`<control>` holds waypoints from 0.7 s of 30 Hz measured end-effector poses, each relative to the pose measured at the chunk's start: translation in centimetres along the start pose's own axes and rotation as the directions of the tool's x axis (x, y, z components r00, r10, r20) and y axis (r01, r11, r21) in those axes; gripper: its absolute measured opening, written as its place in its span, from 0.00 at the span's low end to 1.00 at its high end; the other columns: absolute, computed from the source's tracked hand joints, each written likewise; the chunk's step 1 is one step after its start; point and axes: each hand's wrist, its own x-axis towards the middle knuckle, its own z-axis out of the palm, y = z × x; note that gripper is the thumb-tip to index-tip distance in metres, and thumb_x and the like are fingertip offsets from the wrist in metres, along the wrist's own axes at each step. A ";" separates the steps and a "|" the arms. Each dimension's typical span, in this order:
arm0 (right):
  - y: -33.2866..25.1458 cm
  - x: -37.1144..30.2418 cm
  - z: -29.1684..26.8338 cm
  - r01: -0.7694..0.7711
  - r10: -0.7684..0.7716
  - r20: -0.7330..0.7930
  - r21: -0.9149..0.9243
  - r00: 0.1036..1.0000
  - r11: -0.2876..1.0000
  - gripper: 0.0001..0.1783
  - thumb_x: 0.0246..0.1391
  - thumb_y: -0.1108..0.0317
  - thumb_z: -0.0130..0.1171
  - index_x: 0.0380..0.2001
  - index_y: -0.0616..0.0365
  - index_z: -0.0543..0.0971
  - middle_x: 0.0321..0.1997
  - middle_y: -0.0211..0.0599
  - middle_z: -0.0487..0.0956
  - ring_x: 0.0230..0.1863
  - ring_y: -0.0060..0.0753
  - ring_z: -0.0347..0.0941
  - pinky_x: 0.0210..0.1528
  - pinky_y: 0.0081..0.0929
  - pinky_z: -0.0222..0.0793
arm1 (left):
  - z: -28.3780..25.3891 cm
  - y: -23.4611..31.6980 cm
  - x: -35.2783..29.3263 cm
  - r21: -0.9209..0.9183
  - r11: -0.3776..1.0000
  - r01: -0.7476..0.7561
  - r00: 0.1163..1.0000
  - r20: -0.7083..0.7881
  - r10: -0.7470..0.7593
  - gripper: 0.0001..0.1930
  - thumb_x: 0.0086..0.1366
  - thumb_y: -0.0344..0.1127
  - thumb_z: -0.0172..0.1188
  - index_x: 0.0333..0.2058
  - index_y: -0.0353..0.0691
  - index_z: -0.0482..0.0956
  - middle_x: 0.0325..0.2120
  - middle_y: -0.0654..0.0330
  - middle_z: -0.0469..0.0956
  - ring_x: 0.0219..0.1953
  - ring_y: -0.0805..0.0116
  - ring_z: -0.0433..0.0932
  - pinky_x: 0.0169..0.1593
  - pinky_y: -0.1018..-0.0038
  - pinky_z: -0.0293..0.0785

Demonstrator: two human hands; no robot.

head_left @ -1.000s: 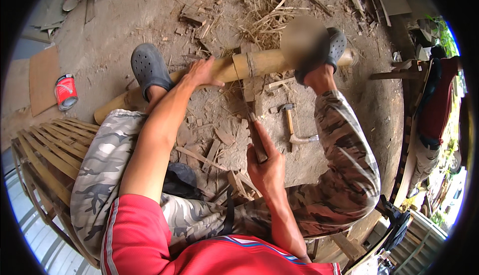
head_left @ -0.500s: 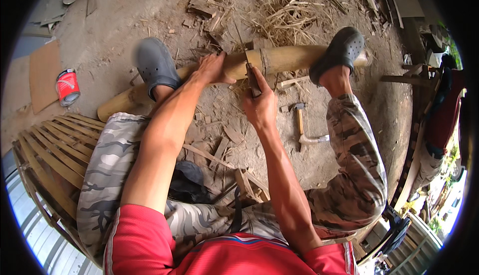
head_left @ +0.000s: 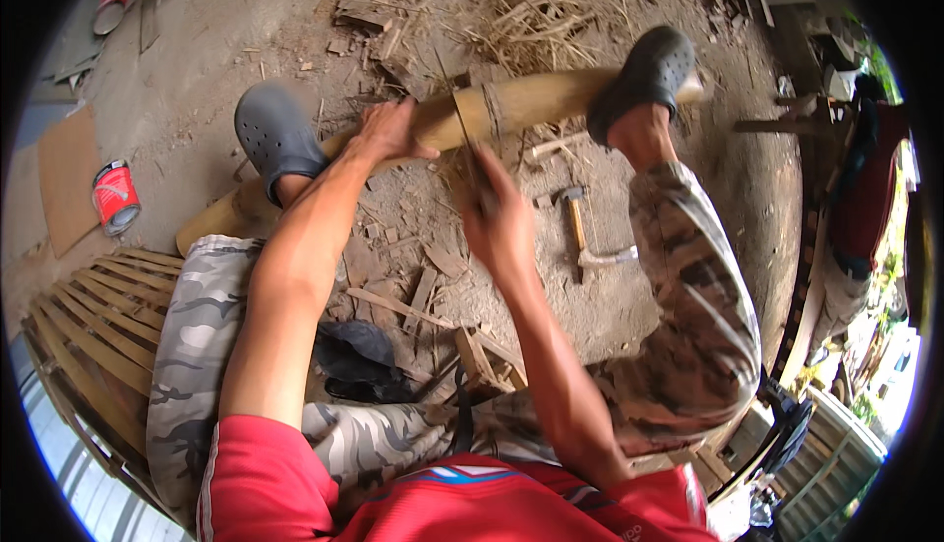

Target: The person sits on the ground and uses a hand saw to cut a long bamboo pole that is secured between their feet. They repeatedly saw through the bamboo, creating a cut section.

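Note:
A thick yellow-brown bamboo pole [head_left: 551,96] lies crosswise on the ground, with both my feet in dark clogs pressed on it. My left hand [head_left: 386,133] grips the pole from above, just left of a thin saw [head_left: 464,117]. In my right hand [head_left: 503,232], blurred by motion, is the saw's dark handle, held on the near side. The blade runs across the pole, left of its ringed node, and its tip points away from me. How deep the blade sits in the bamboo I cannot tell.
A hammer [head_left: 574,219] and another tool with a curved metal head [head_left: 608,258] lie right of my right hand. Wood scraps and dry shavings [head_left: 546,11] litter the dirt. A red can [head_left: 116,198] stands left, beyond a slatted bamboo seat [head_left: 93,335].
My right hand has drawn the saw back toward me, so more blade shows on the near side of the pole. My left hand keeps its grip. The whole view has shifted slightly.

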 end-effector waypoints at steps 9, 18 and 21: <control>0.2 6.6 1.4 -0.101 0.102 -0.009 0.095 0.995 0.990 0.35 0.49 0.81 0.51 0.65 0.55 0.70 0.54 0.56 0.79 0.54 0.57 0.77 0.57 0.39 0.75 | 0.9 0.8 0.8 -0.032 0.999 -0.004 0.998 0.055 0.006 0.54 0.35 0.66 0.77 0.56 0.34 0.70 0.47 0.40 0.80 0.49 0.43 0.81 0.55 0.55 0.76; -0.9 -11.6 -4.1 -0.117 0.108 0.085 0.113 0.991 0.987 0.40 0.47 0.85 0.51 0.68 0.58 0.65 0.64 0.54 0.73 0.64 0.46 0.71 0.61 0.34 0.71 | -1.3 -0.9 -0.2 -0.018 0.998 0.055 0.990 0.128 -0.053 0.56 0.35 0.68 0.75 0.56 0.29 0.70 0.47 0.37 0.80 0.50 0.43 0.80 0.56 0.56 0.75; -0.4 -3.4 -0.5 -0.018 0.018 0.007 0.004 1.000 1.000 0.36 0.51 0.78 0.56 0.66 0.60 0.68 0.59 0.56 0.77 0.59 0.51 0.75 0.57 0.35 0.74 | -0.3 -1.6 -1.0 0.027 0.999 0.046 0.999 -0.016 -0.045 0.56 0.34 0.66 0.77 0.56 0.29 0.71 0.41 0.40 0.82 0.43 0.46 0.83 0.49 0.56 0.78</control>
